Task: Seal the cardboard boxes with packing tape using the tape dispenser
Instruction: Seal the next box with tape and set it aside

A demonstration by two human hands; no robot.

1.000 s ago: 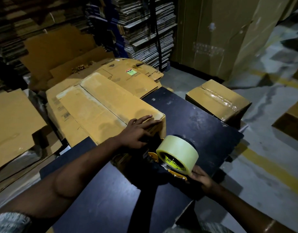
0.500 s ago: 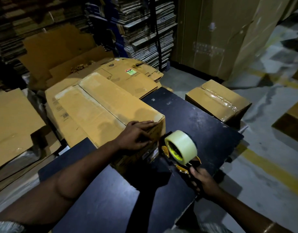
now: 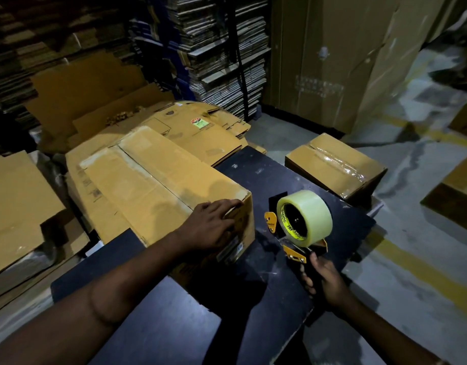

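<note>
A long cardboard box (image 3: 153,185) lies on the dark table (image 3: 253,299), its two top flaps meeting in a seam that runs down its length. My left hand (image 3: 211,227) rests flat on the box's near right corner, fingers over the edge. To the right of that corner my right hand (image 3: 322,280) grips the handle of an orange tape dispenser (image 3: 293,233). A roll of clear tape (image 3: 306,217) sits on the dispenser. The dispenser hangs above the table, apart from the box.
A smaller box (image 3: 335,164) with clear tape along its top sits on the floor past the table's far right edge. Flattened cardboard (image 3: 18,204) lies at the left. Stacks of flat cartons (image 3: 221,56) and tall cardboard sheets (image 3: 332,61) stand behind. More boxes (image 3: 453,204) sit at the right.
My right hand has pulled the dispenser off the box's near end, rightward and up, and turned it upright. My left hand has slid a little down onto the box's corner.
</note>
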